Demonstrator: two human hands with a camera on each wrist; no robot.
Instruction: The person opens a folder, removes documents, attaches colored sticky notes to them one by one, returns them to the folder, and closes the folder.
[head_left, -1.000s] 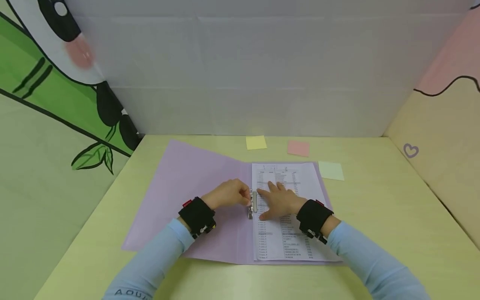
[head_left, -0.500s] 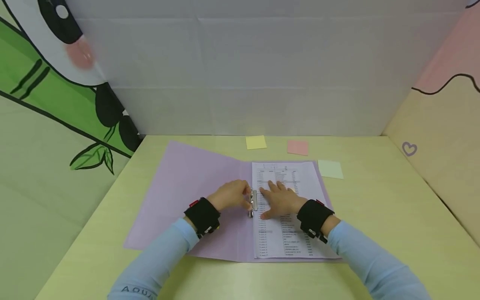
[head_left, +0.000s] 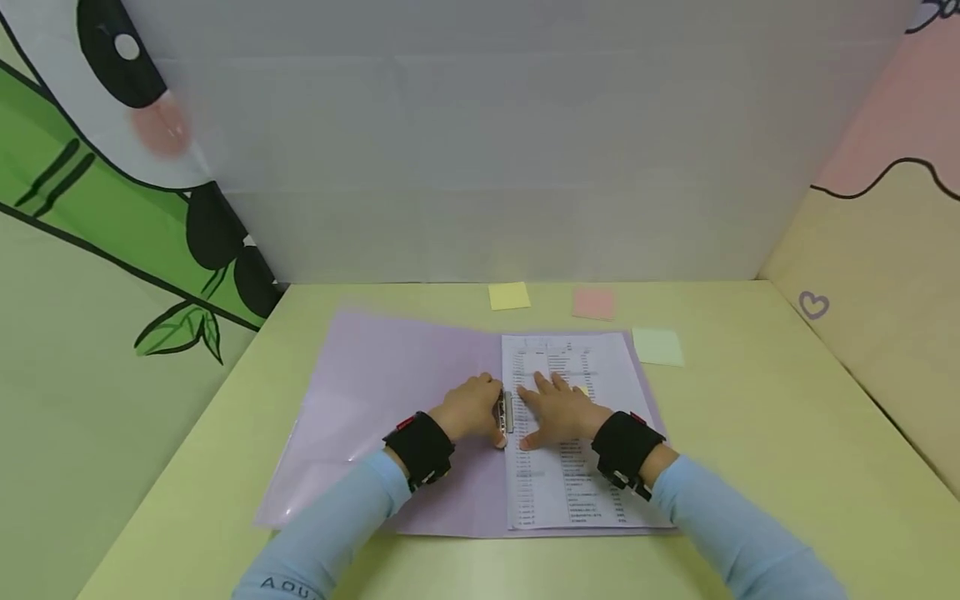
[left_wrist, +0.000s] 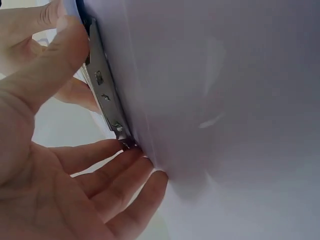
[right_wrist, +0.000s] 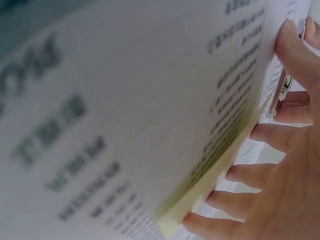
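A purple folder [head_left: 390,358] lies opened out flat, a metal clip [left_wrist: 104,80] along its spine. Printed sheets [head_left: 577,492] rest on its right half. My left hand [head_left: 468,408] grips the clip, thumb at one end and fingertips at the other, as the left wrist view shows. My right hand [head_left: 558,412] rests on the sheets with fingers spread, right beside the clip. Under its fingertips a yellow sticky note [right_wrist: 200,195] shows in the right wrist view, mostly covered by the hand in the head view.
Beyond the folder, a yellow note [head_left: 509,296], a pink note [head_left: 593,303] and a pale green note [head_left: 657,347] lie on the light yellow table [head_left: 750,400]. A grey panel [head_left: 480,150] stands at the back, with painted side walls.
My left hand has shifted slightly right and spread from a bunched pinch to span the clip. The folder's left cover has shifted a little. My right hand stays on the sheets.
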